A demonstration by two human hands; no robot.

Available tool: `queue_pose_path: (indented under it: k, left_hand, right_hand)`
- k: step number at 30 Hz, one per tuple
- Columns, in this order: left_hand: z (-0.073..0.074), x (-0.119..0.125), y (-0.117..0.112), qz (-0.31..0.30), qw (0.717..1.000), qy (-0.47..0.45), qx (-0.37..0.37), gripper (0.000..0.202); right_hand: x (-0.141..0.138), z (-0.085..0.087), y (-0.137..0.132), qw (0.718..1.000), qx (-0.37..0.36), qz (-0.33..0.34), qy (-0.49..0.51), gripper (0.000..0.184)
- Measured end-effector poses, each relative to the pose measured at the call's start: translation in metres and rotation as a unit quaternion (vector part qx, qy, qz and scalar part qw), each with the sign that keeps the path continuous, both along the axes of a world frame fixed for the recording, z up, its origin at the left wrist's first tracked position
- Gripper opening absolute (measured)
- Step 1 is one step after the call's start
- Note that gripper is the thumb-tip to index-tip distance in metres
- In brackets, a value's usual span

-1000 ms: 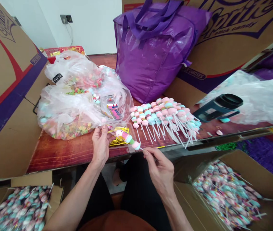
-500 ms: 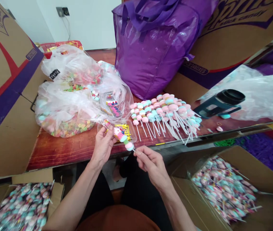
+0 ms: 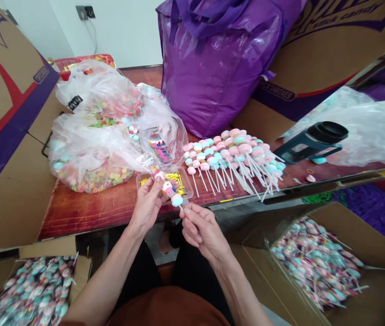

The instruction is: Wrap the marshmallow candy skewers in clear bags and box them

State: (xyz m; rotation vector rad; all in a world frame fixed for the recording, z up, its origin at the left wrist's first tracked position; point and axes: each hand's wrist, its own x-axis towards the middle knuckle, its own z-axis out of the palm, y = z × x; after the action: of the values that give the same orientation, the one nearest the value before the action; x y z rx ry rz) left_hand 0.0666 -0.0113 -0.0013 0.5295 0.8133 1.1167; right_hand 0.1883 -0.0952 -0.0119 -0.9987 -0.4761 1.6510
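My left hand (image 3: pixel 147 203) is closed on a clear printed wrapper sleeve (image 3: pixel 150 164) that covers the upper part of a marshmallow skewer (image 3: pixel 171 192). My right hand (image 3: pixel 197 225) pinches the skewer's white stick just below its lowest blue piece. Both hands hover over the front edge of the red-brown table (image 3: pixel 87 210). A small clear tray with yellow ties (image 3: pixel 179 180) lies right behind the skewer. A heap of unwrapped pastel marshmallow skewers (image 3: pixel 233 158) lies on the table to the right.
Clear bags of colourful candy (image 3: pixel 90 149) fill the table's left. A purple zip bag (image 3: pixel 216 68) stands behind. A black mug (image 3: pixel 311 141) lies at right near clear plastic. Cardboard boxes of wrapped skewers (image 3: pixel 318 267) (image 3: pixel 29 290) flank my knees. A large carton (image 3: pixel 5 136) leans at left.
Both hands drew closer together and slightly up; the skewer slid further into the wrapper sleeve, and my right hand moved left toward my left hand.
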Motion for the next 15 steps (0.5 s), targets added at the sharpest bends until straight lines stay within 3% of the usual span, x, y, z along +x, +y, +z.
queue_pose_path:
  k: [9, 15]
  left_hand:
    - [0.001, 0.002, -0.008, -0.057, 0.998, 0.017, -0.005, 0.041]
    - [0.002, -0.007, -0.002, -0.041, 0.999, 0.019, -0.003, 0.04]
  right_hand:
    - [-0.027, 0.004, 0.018, 0.995, 0.027, -0.092, -0.018, 0.031]
    - [-0.02, -0.004, 0.0, 0.988, 0.039, -0.021, -0.151, 0.028]
